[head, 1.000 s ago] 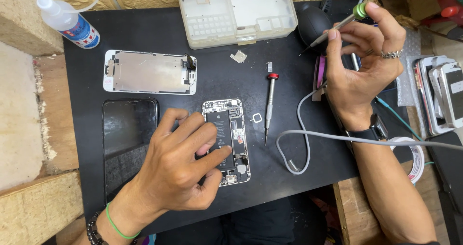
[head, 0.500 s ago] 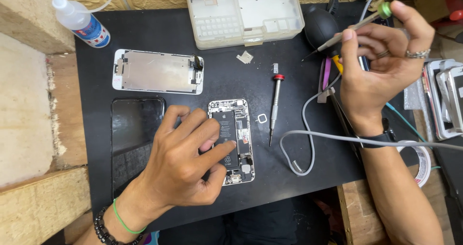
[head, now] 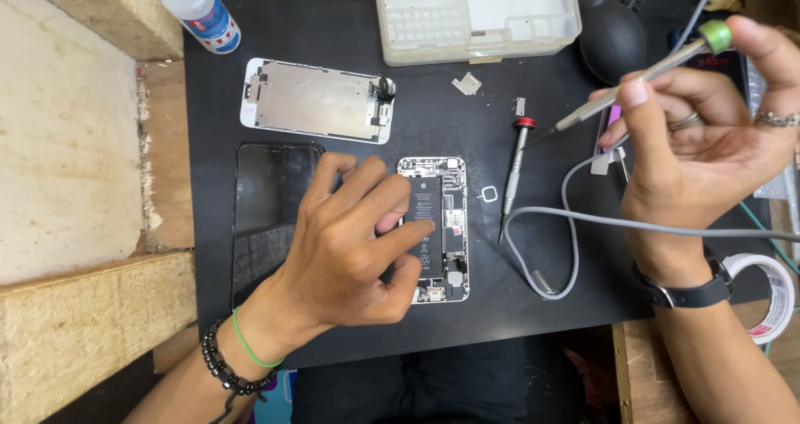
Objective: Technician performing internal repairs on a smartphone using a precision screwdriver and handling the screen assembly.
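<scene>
Since the earlier frame your right hand has kept the screwdriver pinched in its fingers, raised over the mat's right edge. Left hand, fingers spread, pins the phone mid-mat. Step looks like unscrewing; next, bring the tip down onto a screw w/ care.

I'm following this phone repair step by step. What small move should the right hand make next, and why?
Probably lower the screwdriver toward the opened phone. The right hand holds it raised off the mat, tip pointing that way, while the left hand presses the phone flat.
</scene>
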